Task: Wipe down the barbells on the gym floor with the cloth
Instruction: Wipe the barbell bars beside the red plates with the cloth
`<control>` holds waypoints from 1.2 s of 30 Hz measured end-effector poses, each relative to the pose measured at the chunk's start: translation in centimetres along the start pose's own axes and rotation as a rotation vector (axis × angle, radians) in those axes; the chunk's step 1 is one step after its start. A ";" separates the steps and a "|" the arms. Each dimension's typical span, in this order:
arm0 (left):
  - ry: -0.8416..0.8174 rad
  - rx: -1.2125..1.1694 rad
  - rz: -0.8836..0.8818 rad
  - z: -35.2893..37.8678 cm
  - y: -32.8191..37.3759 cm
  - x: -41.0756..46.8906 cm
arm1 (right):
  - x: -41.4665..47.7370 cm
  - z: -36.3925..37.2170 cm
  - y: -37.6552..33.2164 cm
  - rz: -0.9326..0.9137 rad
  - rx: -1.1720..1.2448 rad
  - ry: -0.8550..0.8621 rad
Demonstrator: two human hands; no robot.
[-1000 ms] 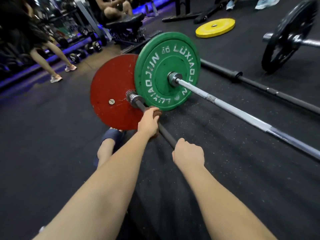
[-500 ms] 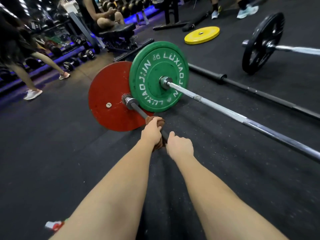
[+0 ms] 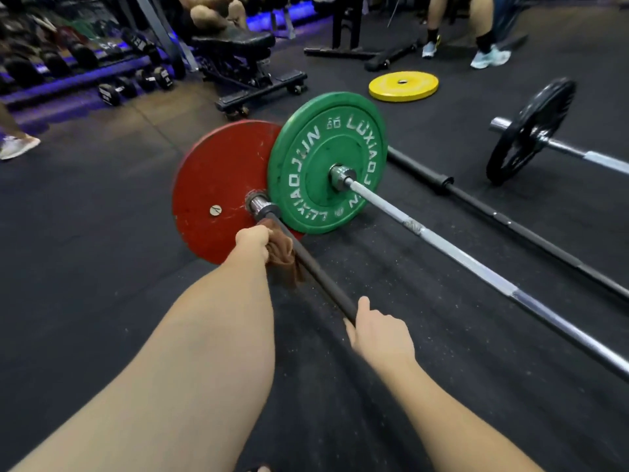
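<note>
- Left hand [image 3: 253, 241]: fingers curled round a bunched brown cloth [image 3: 282, 257], holding it against the dark barbell shaft [image 3: 316, 270] just below the steel collar [image 3: 260, 205]. Whether the cloth wraps fully round the shaft cannot be told.
- Right hand [image 3: 381, 335]: grips the same dark shaft nearer the camera, well apart from the left hand, with its thumb lying along the bar.
- Scuffed red round weight plate [image 3: 211, 185]: upright on the end of the dark shaft, resting on the black rubber gym floor [image 3: 85, 267].
- Green lettered bumper plate [image 3: 326, 161]: upright, overlapping the red plate's right edge, mounted on a silver steel barbell [image 3: 459, 257] that lies beside the dark one.
- Bare black bar [image 3: 510, 219]: flat on the floor, beyond the silver barbell.
- Black iron plate [image 3: 531, 131]: upright on a further chrome bar at far right.
- Yellow plate [image 3: 403, 85]: lying flat, behind the green plate.
- Black padded bench [image 3: 238, 46] and row of dumbbells [image 3: 136, 86]: at upper left.
</note>
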State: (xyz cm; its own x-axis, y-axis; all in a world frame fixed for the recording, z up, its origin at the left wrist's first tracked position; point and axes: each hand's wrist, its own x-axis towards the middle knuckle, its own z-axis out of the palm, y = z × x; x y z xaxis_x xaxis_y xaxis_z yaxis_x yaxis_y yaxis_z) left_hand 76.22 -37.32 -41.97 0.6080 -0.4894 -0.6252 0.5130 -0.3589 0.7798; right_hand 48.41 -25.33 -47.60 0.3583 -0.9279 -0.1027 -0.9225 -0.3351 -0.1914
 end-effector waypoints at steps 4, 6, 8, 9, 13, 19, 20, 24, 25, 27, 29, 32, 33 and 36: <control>-0.034 -0.022 0.082 0.3 -2.1 3.8 | 0.2 -0.1 -0.1 0.017 -0.035 -0.025; -0.005 -0.099 0.112 0.2 -3.7 5.4 | 0.4 -0.1 0.0 0.020 -0.049 -0.025; 0.037 -0.086 0.181 0.1 -4.8 6.9 | 0.5 -0.1 0.1 0.031 -0.063 -0.039; 0.046 -0.071 0.205 0.0 -5.0 7.4 | 0.6 -0.2 0.2 0.043 -0.061 -0.056; -0.140 0.083 0.264 -0.1 -4.4 9.7 | 0.9 -0.3 0.0 0.045 -0.041 -0.069; -0.197 0.144 0.228 1.7 -5.0 10.2 | 1.1 -0.7 -0.1 0.049 0.003 -0.101; -0.211 0.132 0.205 2.0 -5.1 10.4 | 1.1 -0.8 -0.1 0.052 0.019 -0.104; -0.156 0.011 0.200 2.6 -4.2 10.6 | 1.2 -0.8 -0.2 0.053 0.031 -0.121; -0.137 -0.010 0.205 2.6 -4.0 10.6 | 1.2 -0.7 -0.3 0.053 0.038 -0.123; -0.140 -0.044 0.195 2.7 -4.1 10.6 | 1.2 -0.8 -0.3 0.054 0.057 -0.130; -0.144 -0.067 0.188 2.8 -4.6 10.2 | 1.3 -0.9 -0.2 0.055 0.067 -0.133; -0.157 -0.016 0.214 2.5 -5.2 9.7 | 1.4 -0.9 -0.1 0.050 0.071 -0.137; -0.178 0.014 0.223 2.2 -5.4 9.5 | 1.4 -0.9 -0.1 0.045 0.075 -0.135; -0.256 0.094 0.243 1.3 -6.8 9.4 | 1.4 -0.9 0.2 0.041 0.081 -0.129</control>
State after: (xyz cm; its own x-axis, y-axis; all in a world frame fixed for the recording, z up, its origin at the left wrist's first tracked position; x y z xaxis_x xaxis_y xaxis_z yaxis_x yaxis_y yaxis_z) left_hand 77.67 -40.53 -53.15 0.5277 -0.7480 -0.4025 0.3070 -0.2739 0.9115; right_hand 48.64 -26.88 -46.86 0.3403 -0.9103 -0.2355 -0.9243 -0.2779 -0.2615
